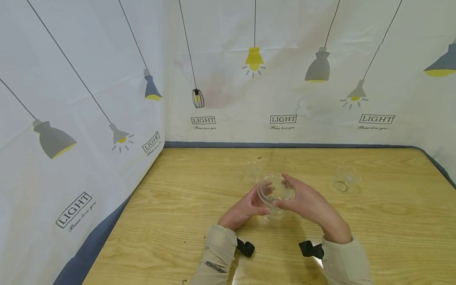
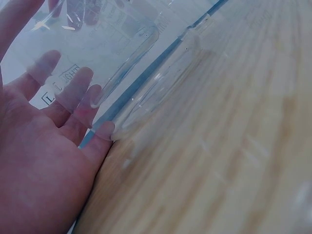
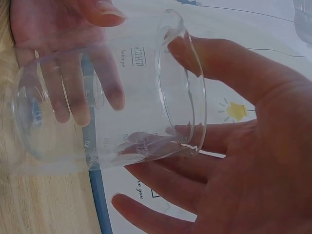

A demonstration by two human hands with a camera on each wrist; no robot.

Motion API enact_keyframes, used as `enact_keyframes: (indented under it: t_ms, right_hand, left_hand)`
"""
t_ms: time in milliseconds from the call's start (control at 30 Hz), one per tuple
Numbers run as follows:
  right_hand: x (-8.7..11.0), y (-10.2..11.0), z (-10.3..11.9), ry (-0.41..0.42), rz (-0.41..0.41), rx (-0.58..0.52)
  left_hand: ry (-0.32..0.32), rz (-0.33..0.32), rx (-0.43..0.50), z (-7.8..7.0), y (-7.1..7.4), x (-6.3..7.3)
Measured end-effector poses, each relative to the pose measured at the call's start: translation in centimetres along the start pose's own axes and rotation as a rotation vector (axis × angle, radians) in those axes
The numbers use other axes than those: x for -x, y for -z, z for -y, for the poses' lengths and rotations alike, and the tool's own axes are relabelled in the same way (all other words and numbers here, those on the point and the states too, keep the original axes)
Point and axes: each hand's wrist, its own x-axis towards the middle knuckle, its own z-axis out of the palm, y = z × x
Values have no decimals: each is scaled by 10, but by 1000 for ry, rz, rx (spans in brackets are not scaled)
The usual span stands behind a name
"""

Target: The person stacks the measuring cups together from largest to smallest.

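Note:
A clear glass beaker (image 1: 277, 194) with a pouring lip stands between my two hands over the middle of the table. Printed measuring marks show on its wall (image 3: 87, 122) in the right wrist view. My left hand (image 1: 246, 208) holds it from the left, thumb in front and fingers spread along the far side. From the right, my right hand (image 1: 309, 200) grips it near the rim, with the thumb (image 3: 185, 53) at the lip and the fingers around the opposite side. The beaker's base is close over the wooden tabletop (image 2: 234, 126) in the left wrist view.
Behind the beaker, slightly left, stands another clear glass vessel (image 1: 253, 171). Farther right on the table is a clear glass piece (image 1: 348, 175) with a round rim. White cloth (image 1: 228, 79) printed with lamps encloses the table's back and left side.

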Motion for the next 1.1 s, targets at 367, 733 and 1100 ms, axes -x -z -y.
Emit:
enact_keyframes:
  t_ms: [367,733,1100]
  right_hand:
    - [1,0,-1,-4,18,-34]
    - [1,0,-2,-29,53,-116]
    - [2,1,-2,-24,55,-123]
  left_hand:
    - [-3,14,-1,-2,0,0]
    - [-3,10,15,-2,0,0]
    - [-2,8,6,-1,0,0]
